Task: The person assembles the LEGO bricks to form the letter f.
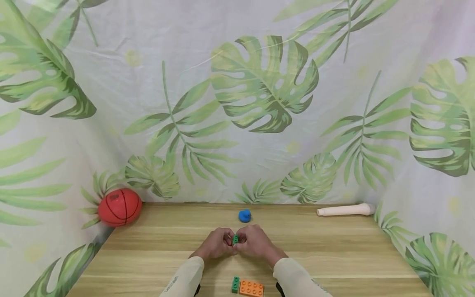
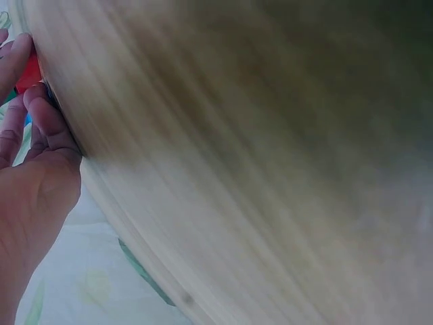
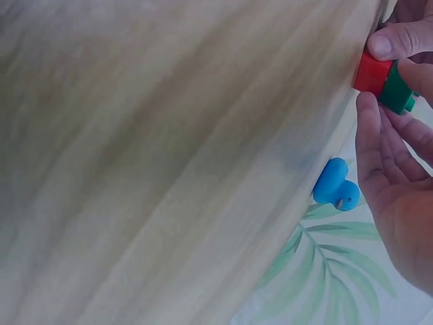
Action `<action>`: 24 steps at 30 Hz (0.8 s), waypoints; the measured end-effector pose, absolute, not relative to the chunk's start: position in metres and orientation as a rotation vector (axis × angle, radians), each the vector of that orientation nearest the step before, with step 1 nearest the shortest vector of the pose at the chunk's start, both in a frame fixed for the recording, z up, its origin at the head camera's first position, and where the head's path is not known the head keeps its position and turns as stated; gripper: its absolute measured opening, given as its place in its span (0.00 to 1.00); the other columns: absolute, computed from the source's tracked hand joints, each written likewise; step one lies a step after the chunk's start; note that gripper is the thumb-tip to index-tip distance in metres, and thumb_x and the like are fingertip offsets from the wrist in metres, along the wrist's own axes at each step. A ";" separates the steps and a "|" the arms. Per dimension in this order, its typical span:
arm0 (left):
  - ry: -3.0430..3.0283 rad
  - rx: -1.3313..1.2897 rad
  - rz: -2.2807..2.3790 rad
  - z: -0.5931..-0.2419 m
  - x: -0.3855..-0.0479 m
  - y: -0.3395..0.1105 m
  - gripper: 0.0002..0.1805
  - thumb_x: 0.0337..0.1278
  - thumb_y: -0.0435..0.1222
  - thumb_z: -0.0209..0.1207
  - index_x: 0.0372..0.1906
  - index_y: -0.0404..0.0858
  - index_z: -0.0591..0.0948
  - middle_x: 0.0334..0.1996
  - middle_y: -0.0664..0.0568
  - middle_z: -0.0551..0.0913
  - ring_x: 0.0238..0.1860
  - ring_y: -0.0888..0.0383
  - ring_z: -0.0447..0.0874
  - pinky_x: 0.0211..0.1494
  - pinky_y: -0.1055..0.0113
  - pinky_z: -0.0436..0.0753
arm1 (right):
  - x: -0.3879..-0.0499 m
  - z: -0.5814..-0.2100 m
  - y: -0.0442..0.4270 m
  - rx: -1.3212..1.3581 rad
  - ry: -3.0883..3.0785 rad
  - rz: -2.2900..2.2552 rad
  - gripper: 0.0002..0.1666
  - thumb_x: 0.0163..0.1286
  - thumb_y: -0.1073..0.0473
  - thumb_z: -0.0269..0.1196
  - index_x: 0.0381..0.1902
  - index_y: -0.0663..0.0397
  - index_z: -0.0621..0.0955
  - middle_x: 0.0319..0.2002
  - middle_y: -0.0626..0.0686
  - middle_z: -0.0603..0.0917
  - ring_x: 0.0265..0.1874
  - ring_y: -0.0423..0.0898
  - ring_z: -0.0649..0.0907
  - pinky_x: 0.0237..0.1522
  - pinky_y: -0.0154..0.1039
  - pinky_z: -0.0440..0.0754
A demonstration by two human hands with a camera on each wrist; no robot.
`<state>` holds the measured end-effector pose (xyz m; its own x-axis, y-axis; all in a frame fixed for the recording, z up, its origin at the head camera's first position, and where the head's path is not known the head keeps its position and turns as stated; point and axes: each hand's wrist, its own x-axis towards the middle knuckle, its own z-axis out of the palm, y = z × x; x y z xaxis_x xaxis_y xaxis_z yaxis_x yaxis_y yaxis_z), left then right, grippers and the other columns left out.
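Over the middle of the table, my left hand (image 1: 218, 242) and right hand (image 1: 256, 242) meet at a small green building block (image 1: 235, 239) and pinch it between them. A red building block (image 3: 373, 73) is pressed against the green one, as the right wrist view shows. Fingers of both hands touch this pair and partly cover it. In the left wrist view only a bit of the red block (image 2: 30, 73) shows between the fingertips. Nearer the front lie another green block (image 1: 235, 284) and an orange block (image 1: 252, 288) with several studs, side by side.
A blue toy duck (image 1: 244, 215) sits just beyond the hands. At the table's back left is a red ball (image 1: 120, 207) with black lines. A pale microphone-shaped object (image 1: 345, 209) lies at the back right. Leaf-patterned cloth (image 1: 259, 165) surrounds the wooden table (image 1: 167, 235).
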<state>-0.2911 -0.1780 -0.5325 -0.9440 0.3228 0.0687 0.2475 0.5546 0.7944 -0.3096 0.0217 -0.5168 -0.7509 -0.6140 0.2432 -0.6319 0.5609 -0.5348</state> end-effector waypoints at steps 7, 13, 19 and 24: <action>2.706 0.502 1.369 -0.534 -0.291 -0.176 0.14 0.48 0.27 0.80 0.36 0.36 0.85 0.29 0.47 0.85 0.32 0.60 0.77 0.37 0.72 0.76 | -0.309 -0.519 0.022 1.113 -2.725 0.897 0.07 0.64 0.61 0.79 0.39 0.54 0.92 0.34 0.49 0.94 0.34 0.36 0.88 0.37 0.27 0.82; 2.689 0.499 1.374 -0.536 -0.290 -0.175 0.13 0.48 0.27 0.80 0.36 0.36 0.86 0.29 0.48 0.85 0.32 0.61 0.78 0.37 0.73 0.76 | -0.311 -0.524 0.025 1.127 -2.711 0.918 0.07 0.64 0.60 0.78 0.40 0.53 0.92 0.35 0.49 0.94 0.35 0.37 0.89 0.38 0.27 0.83; 2.674 0.517 1.375 -0.536 -0.291 -0.175 0.13 0.49 0.26 0.80 0.36 0.34 0.85 0.29 0.47 0.84 0.32 0.60 0.78 0.36 0.74 0.75 | -0.313 -0.528 0.028 1.135 -2.687 0.993 0.05 0.65 0.61 0.79 0.38 0.51 0.93 0.34 0.47 0.94 0.36 0.36 0.90 0.38 0.26 0.83; 2.665 0.521 1.366 -0.533 -0.292 -0.176 0.12 0.49 0.25 0.79 0.35 0.34 0.85 0.27 0.51 0.83 0.31 0.60 0.77 0.35 0.74 0.75 | -0.311 -0.524 0.027 1.134 -2.676 0.977 0.06 0.64 0.60 0.80 0.38 0.52 0.93 0.34 0.48 0.95 0.37 0.38 0.91 0.38 0.27 0.83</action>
